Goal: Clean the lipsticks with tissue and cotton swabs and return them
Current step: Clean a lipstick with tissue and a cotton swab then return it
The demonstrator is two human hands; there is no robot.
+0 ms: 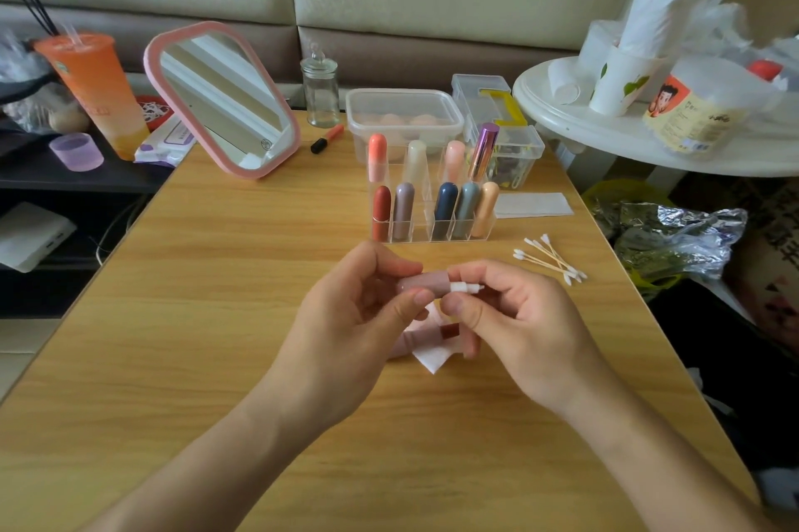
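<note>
My left hand [359, 315] pinches a dusty-pink lipstick cap [421, 283] above the table. My right hand [514, 315] pinches a white cotton swab [467, 287] whose tip goes into the cap's open end. Below the hands lies the pink lipstick base [428, 334] with its dark red bullet exposed, resting on a white tissue [432, 358]. A clear acrylic organizer [432, 202] behind holds several capped lipsticks upright. Loose cotton swabs [551, 259] lie to the right of it.
A pink-framed mirror [222, 99] stands at the back left, with an orange drink cup [97, 94] beside it. A glass jar [320, 92], a lidded plastic box [404, 120], an orange-capped pen [327, 138] and a folded tissue [534, 205] are on the wooden table [216, 315].
</note>
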